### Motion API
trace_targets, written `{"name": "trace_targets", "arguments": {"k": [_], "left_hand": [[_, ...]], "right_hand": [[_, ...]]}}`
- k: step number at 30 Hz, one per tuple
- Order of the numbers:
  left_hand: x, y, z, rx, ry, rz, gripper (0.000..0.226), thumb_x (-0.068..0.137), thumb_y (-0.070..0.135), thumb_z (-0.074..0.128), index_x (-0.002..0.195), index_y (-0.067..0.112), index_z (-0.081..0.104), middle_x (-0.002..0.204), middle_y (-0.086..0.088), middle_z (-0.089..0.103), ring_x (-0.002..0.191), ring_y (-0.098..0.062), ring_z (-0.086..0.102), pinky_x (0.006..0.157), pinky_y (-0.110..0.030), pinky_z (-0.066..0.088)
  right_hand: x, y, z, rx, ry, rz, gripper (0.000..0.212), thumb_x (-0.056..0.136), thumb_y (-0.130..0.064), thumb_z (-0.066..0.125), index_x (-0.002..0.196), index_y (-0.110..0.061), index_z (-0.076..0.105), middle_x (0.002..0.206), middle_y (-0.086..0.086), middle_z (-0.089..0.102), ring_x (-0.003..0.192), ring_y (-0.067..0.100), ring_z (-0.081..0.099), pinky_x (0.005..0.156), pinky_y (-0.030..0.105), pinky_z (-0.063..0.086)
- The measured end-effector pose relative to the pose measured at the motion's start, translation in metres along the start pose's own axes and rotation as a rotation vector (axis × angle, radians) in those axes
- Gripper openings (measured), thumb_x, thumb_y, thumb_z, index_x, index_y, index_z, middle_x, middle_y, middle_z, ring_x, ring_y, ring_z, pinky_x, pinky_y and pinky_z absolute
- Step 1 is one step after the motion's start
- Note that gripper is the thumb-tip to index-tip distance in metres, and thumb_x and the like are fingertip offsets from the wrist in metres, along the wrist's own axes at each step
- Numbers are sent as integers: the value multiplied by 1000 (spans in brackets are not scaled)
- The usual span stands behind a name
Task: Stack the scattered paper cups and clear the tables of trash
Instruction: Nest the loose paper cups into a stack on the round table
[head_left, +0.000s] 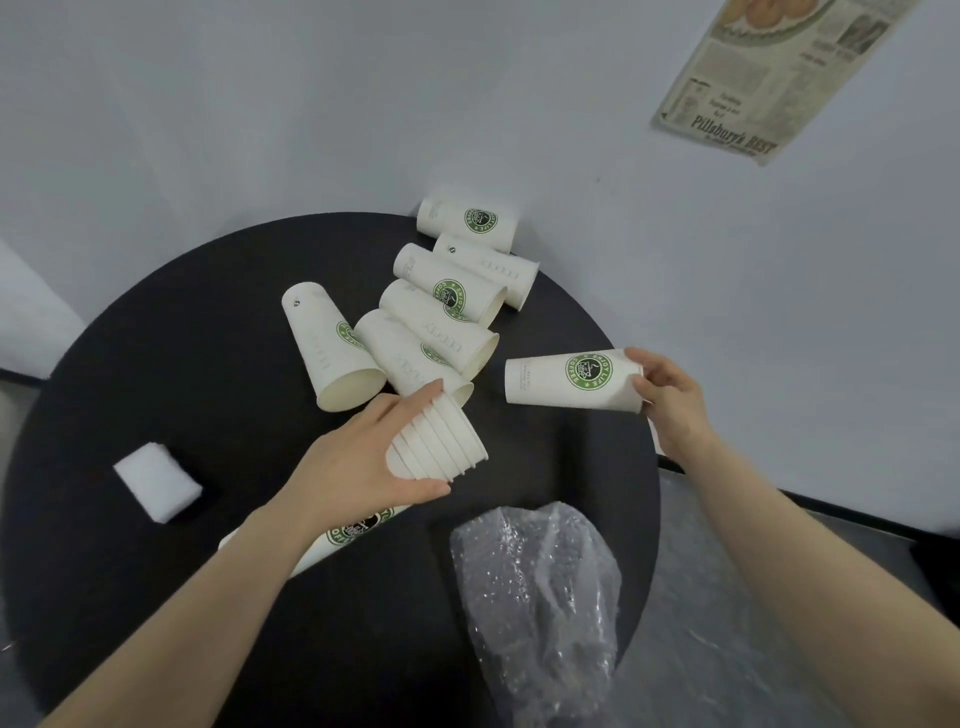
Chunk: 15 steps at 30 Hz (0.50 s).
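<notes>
Round black table (156, 364) set close against grey wall (675, 260); old newspaper sheet (769, 78) pinned on wall at upper right. Left hand (363, 457) curled round nested stack of paper cups (441, 441), rims toward table centre. Right hand (670, 395) pinching rim end of single paper cup (571, 379), held sideways above right table edge, base pointing left. Six loose cups (441, 312) lying on their sides in a cluster at far side, rearmost touching wall. Another cup (348, 535) partly hidden beneath left forearm. White foam block (156, 486) near left edge. Crumpled clear plastic wrap (535, 597) overhanging near edge. Bare tabletop between foam block and cluster.
</notes>
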<state>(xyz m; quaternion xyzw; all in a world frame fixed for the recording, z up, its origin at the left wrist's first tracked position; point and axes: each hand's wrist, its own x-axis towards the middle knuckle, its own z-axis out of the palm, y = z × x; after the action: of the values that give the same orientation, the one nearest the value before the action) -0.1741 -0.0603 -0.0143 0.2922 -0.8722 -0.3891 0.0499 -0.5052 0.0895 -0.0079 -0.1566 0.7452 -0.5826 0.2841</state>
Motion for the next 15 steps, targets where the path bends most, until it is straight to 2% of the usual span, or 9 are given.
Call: {"name": "trace_targets", "arguments": {"k": [4, 8, 12, 15], "left_hand": [[-12, -2, -2, 23, -12, 3, 96, 64, 72, 65, 135, 70, 0, 121, 32, 32, 105, 2, 44, 78, -26, 43], [-26, -5, -5, 67, -18, -2, 96, 67, 70, 65, 138, 65, 0, 124, 26, 33, 109, -1, 46, 78, -27, 44], [-40, -10, -10, 84, 8, -15, 96, 70, 66, 66, 142, 58, 4, 132, 21, 33, 114, -4, 47, 84, -31, 47], [-51, -10, -15, 119, -12, 6, 96, 71, 63, 67, 144, 55, 5, 132, 20, 33, 115, -5, 46, 85, -32, 49]], "right_hand": [[-36, -24, -8, 85, 10, -53, 39, 92, 12, 41, 103, -19, 63, 100, -3, 65, 89, 13, 62, 68, 28, 48], [-69, -36, -1, 127, -83, -108, 39, 92, 12, 41, 104, -18, 63, 104, 1, 65, 93, 16, 61, 76, 34, 47], [-97, -42, 17, 130, -218, -156, 36, 91, 10, 44, 105, -17, 64, 96, -8, 71, 88, 12, 64, 70, 25, 53], [-113, -41, 35, 69, -273, -184, 34, 91, 7, 48, 103, -18, 66, 96, -7, 73, 89, 11, 66, 75, 23, 54]]}}
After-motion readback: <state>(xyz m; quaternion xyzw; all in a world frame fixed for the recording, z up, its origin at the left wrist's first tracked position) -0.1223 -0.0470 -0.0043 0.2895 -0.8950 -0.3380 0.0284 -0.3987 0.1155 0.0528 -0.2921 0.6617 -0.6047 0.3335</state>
